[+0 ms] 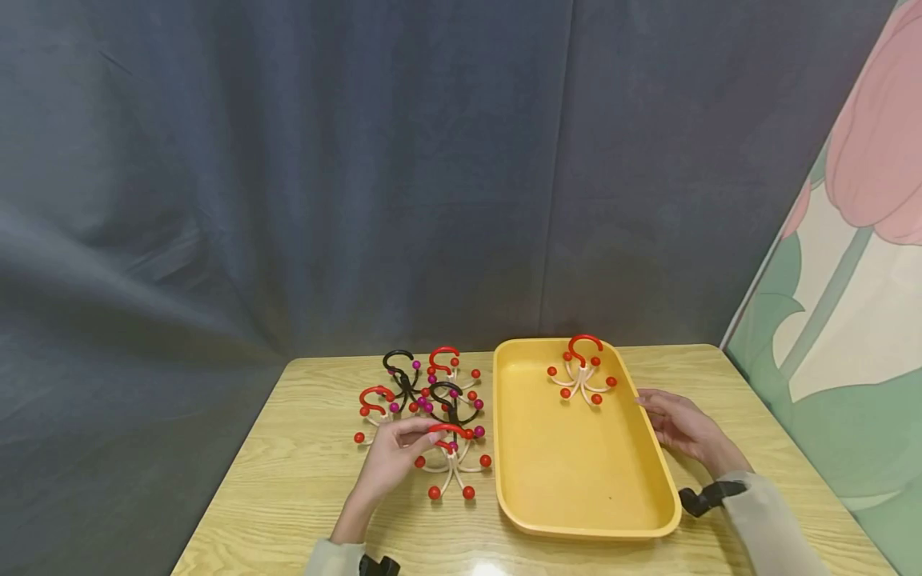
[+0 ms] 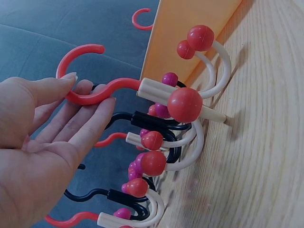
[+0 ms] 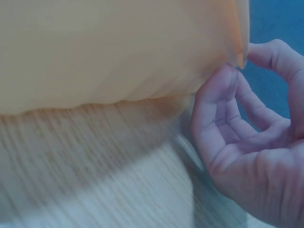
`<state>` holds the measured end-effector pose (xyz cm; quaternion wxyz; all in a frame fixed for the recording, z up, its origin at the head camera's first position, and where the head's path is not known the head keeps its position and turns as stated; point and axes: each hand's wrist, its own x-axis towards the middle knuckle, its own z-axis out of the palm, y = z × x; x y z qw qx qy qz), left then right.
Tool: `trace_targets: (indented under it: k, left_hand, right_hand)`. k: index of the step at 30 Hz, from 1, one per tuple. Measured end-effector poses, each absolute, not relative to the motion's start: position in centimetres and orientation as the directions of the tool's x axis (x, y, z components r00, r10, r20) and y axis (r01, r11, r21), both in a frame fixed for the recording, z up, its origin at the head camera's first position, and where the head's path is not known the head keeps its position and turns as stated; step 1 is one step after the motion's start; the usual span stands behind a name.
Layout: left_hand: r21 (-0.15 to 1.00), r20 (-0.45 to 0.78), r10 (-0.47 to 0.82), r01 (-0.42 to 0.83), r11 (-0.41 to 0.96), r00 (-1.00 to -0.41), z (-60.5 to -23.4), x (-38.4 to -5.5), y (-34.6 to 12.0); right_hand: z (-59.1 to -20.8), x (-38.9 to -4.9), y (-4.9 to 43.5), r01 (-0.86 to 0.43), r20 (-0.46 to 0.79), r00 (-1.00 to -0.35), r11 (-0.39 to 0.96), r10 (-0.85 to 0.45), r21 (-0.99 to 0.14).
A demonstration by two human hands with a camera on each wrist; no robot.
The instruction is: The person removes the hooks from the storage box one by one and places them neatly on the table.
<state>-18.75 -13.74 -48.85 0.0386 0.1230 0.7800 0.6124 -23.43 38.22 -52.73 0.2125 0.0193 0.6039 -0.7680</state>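
My left hand (image 1: 392, 460) pinches the red hook of a white hook hanger (image 2: 159, 90) between thumb and fingers. The hanger stands upright close over the table, its curved white arms tipped with red balls. Behind it, left of the tray, cluster several more hook hangers: a black one (image 1: 405, 382), another black one (image 1: 453, 414), and white ones with red hooks. My right hand (image 1: 680, 428) grips the right rim of the yellow tray (image 1: 657, 456), thumb on the rim and fingers bent against the outer wall. One red-hooked white hanger (image 1: 582, 374) is at the far end of the tray.
The light wooden table (image 1: 266, 496) carries everything. A dark grey-blue curtain (image 1: 432, 176) hangs right behind its back edge. At the right is a wall panel with painted tulips (image 1: 864, 320).
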Motion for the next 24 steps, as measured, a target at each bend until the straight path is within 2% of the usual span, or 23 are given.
trace_targets:
  k: [9, 18, 24]
  left_hand:
    - [0.934, 0.095, 0.275, 0.182, 0.308, -0.957, -47.7, -18.8, -13.8]
    - [0.843, 0.209, 0.351, 0.350, 0.408, -0.913, -42.1, -18.5, -11.5]
    - [0.808, 0.241, 0.411, 0.416, 0.417, -0.879, -39.5, -19.4, -8.4]
  right_hand:
    - [-52.8, -23.3, 38.4, 0.324, -0.253, -0.908, -0.178, -0.333, -0.929]
    - [-52.5, -23.1, 38.0, 0.322, -0.276, -0.919, -0.132, -0.280, -0.938]
    - [-52.5, -23.1, 38.1, 0.320, -0.273, -0.918, -0.131, -0.286, -0.938]
